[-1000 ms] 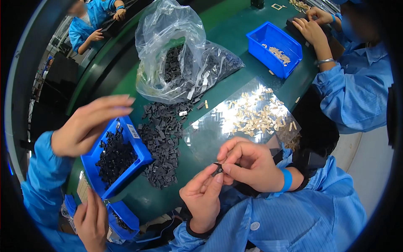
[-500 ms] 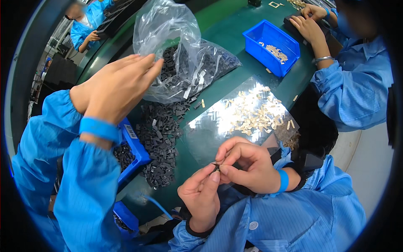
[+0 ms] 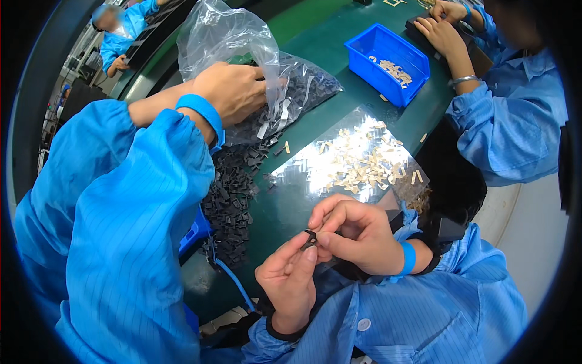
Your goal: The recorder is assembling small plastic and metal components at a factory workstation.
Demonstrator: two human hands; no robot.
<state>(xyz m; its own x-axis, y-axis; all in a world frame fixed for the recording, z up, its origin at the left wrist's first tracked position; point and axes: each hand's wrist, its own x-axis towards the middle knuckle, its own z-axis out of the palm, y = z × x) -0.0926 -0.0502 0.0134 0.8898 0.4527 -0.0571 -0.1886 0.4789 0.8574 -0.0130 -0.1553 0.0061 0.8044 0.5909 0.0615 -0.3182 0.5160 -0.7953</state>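
A small black plastic part is pinched between my two hands, low in the middle. My left hand grips it from below with thumb and fingertips. From the right, my right hand holds its other side, fingers bent and pressed together. The fingertips partly cover the part. Just beyond my hands lies a clear plastic sheet with many small beige strips scattered on it. Left of the sheet spreads a heap of small black parts on the green table.
At the left, a co-worker's hands reach to a clear bag of black parts. A blue bin holds beige strips. Another co-worker's hand rests on a black object at upper right. A blue cable hangs near my left hand.
The left co-worker's hands have moved right and down to the bag, and their sleeves now hide most of the lower-left blue bin. My hands have barely moved; more of the black part shows.
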